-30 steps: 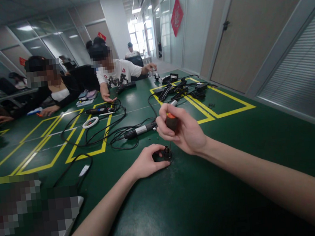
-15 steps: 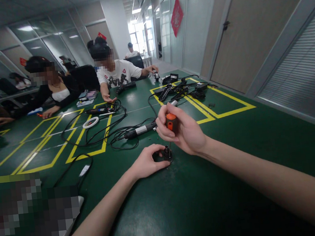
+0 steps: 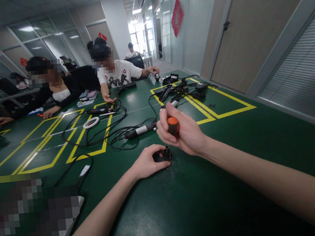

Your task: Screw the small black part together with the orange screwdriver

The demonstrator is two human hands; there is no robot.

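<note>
My right hand (image 3: 183, 132) is closed around a screwdriver with an orange and black handle (image 3: 173, 125), held upright with its thin shaft pointing down at a small black part (image 3: 166, 154) on the green table (image 3: 200, 200). My left hand (image 3: 146, 162) pinches that black part and holds it against the table top. The screwdriver's tip meets the part just right of my left fingertips; the contact point is too small to make out.
Tangled black cables (image 3: 111, 132), a silver and black tool (image 3: 140, 130) and a white ring (image 3: 90, 122) lie beyond my hands. More black tools (image 3: 181, 89) sit in a yellow-taped square. Other people (image 3: 114, 71) sit at the far side. A blurred object (image 3: 30, 217) is at the lower left.
The screwdriver handle has turned in my right hand, showing more of its orange end. Both hands stay in place over the black part.
</note>
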